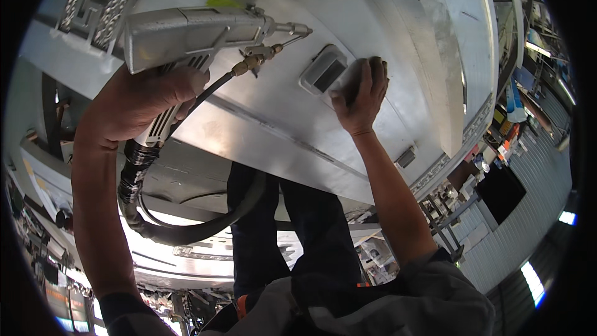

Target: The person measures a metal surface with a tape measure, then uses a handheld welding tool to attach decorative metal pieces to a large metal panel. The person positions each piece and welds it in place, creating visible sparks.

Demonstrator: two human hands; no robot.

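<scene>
My left hand is wrapped tight around the grip of a grey welding gun, whose thin nozzle points right, toward a small rectangular fitting on the big metal panel in front of me. A thick black hose loops down from the base of the gun past my dark trouser legs. My right hand lies on the panel just right of the fitting, fingers curled over a small grey piece pressed against the sheet. A raised metal bar runs along the panel further right.
</scene>
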